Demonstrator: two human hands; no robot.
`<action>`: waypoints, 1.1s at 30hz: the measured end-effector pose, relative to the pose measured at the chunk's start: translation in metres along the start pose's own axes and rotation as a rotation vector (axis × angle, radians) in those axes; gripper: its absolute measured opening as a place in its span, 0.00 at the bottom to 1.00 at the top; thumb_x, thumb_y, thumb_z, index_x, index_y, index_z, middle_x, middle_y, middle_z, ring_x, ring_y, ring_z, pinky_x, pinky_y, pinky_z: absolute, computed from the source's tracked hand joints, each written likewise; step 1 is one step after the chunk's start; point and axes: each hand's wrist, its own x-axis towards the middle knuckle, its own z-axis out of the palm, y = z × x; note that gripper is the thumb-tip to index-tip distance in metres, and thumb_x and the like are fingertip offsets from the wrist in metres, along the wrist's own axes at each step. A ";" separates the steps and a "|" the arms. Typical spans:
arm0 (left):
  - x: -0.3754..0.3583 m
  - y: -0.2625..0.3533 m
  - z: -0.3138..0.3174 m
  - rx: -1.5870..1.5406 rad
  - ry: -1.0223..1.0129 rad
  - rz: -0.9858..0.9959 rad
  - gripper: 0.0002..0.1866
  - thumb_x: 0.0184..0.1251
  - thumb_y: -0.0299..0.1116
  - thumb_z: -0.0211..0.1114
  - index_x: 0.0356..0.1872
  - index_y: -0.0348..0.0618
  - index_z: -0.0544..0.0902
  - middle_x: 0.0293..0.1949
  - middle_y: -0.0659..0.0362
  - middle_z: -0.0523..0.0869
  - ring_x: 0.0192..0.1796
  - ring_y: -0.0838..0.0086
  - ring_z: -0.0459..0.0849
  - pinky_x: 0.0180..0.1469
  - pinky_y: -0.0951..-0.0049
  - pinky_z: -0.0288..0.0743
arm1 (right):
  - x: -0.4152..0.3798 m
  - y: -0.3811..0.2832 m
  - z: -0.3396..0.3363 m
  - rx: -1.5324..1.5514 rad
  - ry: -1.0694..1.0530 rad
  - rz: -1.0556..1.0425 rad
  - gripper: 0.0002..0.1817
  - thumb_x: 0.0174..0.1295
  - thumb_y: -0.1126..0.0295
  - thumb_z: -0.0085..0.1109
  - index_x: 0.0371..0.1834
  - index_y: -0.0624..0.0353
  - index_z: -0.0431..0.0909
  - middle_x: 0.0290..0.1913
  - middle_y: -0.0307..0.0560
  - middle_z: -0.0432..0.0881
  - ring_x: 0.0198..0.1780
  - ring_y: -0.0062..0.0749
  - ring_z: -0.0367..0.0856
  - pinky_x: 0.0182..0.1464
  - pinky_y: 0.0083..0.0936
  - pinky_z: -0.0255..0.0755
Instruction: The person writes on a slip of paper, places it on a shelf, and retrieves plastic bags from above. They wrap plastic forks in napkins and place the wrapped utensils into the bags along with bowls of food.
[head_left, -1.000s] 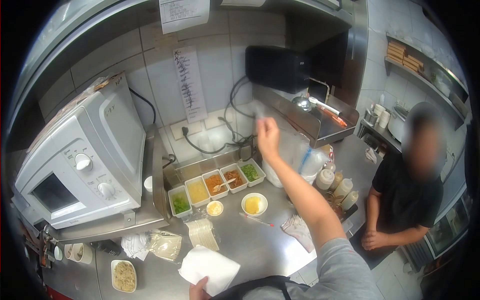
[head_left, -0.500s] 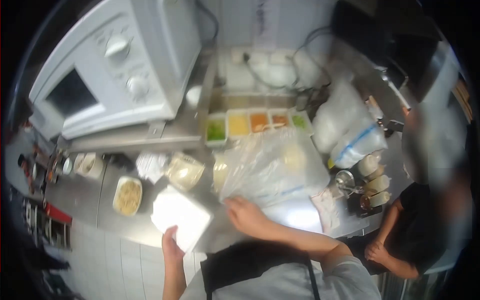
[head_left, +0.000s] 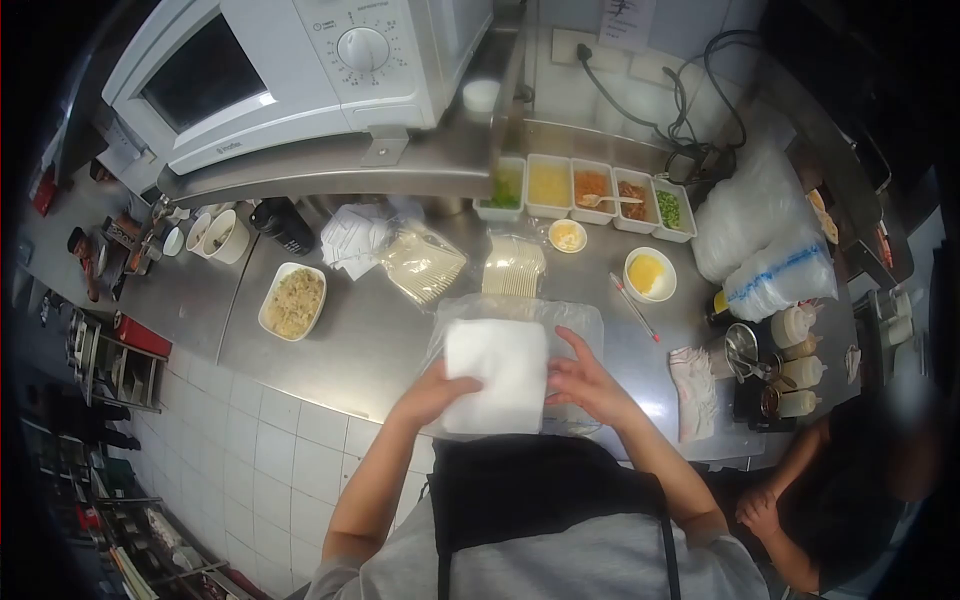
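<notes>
Both hands have come together at the near edge of the steel worktop (head_left: 330,340): left hand (head_left: 432,392) and right hand (head_left: 585,382) grasp a white box (head_left: 496,376) over a clear plastic bag (head_left: 575,325); bagging looks underway, and next needs the bag's mouth opened.

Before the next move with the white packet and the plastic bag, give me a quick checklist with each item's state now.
1. Both hands on the white packet: ok; left hand at its left edge, right hand at its right.
2. Plastic bag under the packet: ok; it lies flat on the counter.
3. Bag mouth open: cannot tell.
4. Room around the bag: ok; rice dish and pen lie apart from it.
5. Packet clear of the counter edge: not ok; its near end reaches the edge by the apron.
6. Other person's hands away: ok.
</notes>
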 end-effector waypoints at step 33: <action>0.119 -0.006 -0.086 0.910 0.958 0.959 0.06 0.66 0.25 0.54 0.40 0.32 0.74 0.37 0.47 0.79 0.39 0.61 0.79 0.43 0.65 0.72 | 0.071 0.009 -0.083 -0.527 0.769 -0.311 0.13 0.61 0.71 0.55 0.48 0.63 0.74 0.45 0.51 0.79 0.45 0.38 0.79 0.45 0.26 0.72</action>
